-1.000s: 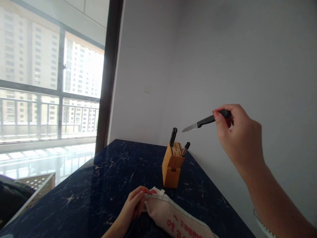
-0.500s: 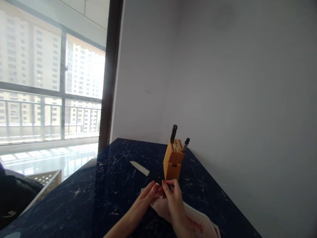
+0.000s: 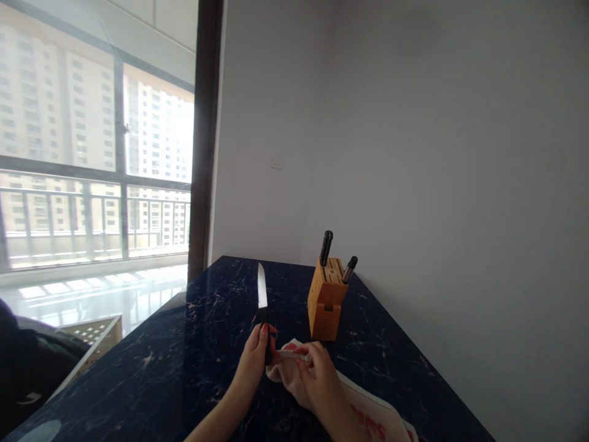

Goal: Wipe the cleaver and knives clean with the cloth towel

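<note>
My left hand is closed around the black handle of a kitchen knife, whose bare blade points up and away from me. My right hand pinches the edge of a white cloth with red lettering. A fold of that cloth stretches between my two hands, and the rest trails under my right forearm toward the table's near side. Just beyond my right hand stands a wooden knife block. Two black-handled knives stick out of its top, one upright at the left and one leaning at the right.
The dark blue marbled table reaches to the grey wall. At left are a window, a perforated light-coloured piece and a dark, partly hidden object. A pale round patch shows at the lower left.
The knife has swung from slanting left to pointing nearly straight away, now in my left hand alone. My right hand has let go of the handle and taken the cloth's edge.
</note>
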Available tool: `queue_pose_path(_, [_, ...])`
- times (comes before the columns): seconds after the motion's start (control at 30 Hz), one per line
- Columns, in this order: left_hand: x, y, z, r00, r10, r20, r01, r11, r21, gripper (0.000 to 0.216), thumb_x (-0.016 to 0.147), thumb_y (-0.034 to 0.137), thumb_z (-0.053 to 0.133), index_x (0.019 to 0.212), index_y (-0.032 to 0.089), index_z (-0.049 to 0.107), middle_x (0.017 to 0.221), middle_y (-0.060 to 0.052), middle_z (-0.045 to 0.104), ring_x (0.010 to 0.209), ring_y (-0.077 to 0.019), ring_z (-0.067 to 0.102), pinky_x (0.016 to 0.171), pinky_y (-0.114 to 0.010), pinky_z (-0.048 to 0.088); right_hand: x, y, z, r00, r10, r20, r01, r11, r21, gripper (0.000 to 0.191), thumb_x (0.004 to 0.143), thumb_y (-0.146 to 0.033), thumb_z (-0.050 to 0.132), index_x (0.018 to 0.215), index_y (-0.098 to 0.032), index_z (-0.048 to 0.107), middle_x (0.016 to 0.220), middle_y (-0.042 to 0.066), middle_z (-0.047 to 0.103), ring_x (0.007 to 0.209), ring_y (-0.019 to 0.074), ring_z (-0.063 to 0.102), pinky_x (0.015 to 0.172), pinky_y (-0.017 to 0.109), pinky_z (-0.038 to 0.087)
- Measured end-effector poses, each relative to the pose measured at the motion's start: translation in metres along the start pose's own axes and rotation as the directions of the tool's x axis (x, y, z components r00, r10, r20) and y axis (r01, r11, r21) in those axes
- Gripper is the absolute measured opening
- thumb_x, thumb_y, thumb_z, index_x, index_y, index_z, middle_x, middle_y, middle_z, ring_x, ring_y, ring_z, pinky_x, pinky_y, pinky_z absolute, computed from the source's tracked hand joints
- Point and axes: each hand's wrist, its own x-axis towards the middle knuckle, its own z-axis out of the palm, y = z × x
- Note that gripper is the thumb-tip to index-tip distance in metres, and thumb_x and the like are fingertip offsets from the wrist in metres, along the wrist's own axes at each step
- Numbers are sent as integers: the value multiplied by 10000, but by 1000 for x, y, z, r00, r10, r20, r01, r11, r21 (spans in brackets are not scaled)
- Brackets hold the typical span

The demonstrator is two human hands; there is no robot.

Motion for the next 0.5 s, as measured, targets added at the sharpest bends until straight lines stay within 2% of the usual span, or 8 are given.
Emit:
queue_pose_path(0.07, [-1,-3,-3,999,-26,25,24,997,69,465,655,634,513,728,176,540,443,84,431,351,-77,392,358,-186,304,-2,2,1,996,-56,68,65,989,-131,283,720,-92,456,951,-190,587,1001,58,590,960,199,538,845,307,413])
queue_pose_path(0.13, [-5,-10,-7,995,-62,81,43,975,217,497,663,668,466,711,179,538,428,87,408,341,-69,340,345,-183,256,-5,5,2,981,-91,170,132,959,-251,403,706,-66,458,1067,-221,551,1112,43,557,1039,215,494,908,341,372])
queue_pose_path(0.27, [-13,-19,-23,979,-69,194,-11,925,381,501,707,662,423,760,176,533,466,78,404,411,-75,342,395,-191,251,-9,17,3,939,-63,338,219,868,-446,585,730,-71,448,1260,-311,393,1144,21,554,1044,256,483,891,399,371])
queue_pose_path(0.33, [-13,-20,-30,972,-98,216,-8,897,443,534,724,679,364,787,175,526,448,81,390,396,-76,324,389,-196,234,-9,24,4,943,-31,331,201,848,-491,646,718,-81,471,1311,-290,319,1156,45,542,1049,267,475,874,392,377])
queue_pose_path(0.4, [-13,-19,-36,964,-119,236,-15,867,498,558,729,692,328,787,171,520,439,81,381,390,-78,315,385,-198,223,-8,29,4,960,0,279,145,853,-501,608,692,-117,523,1270,-247,387,1149,68,537,1051,275,468,875,384,369])
queue_pose_path(0.5, [-13,-18,-39,956,-144,257,-16,846,534,574,724,705,309,747,169,512,441,84,352,400,-77,296,386,-196,207,-8,31,5,985,23,171,57,891,-451,317,688,-158,546,993,-244,567,994,35,588,950,242,514,816,343,390])
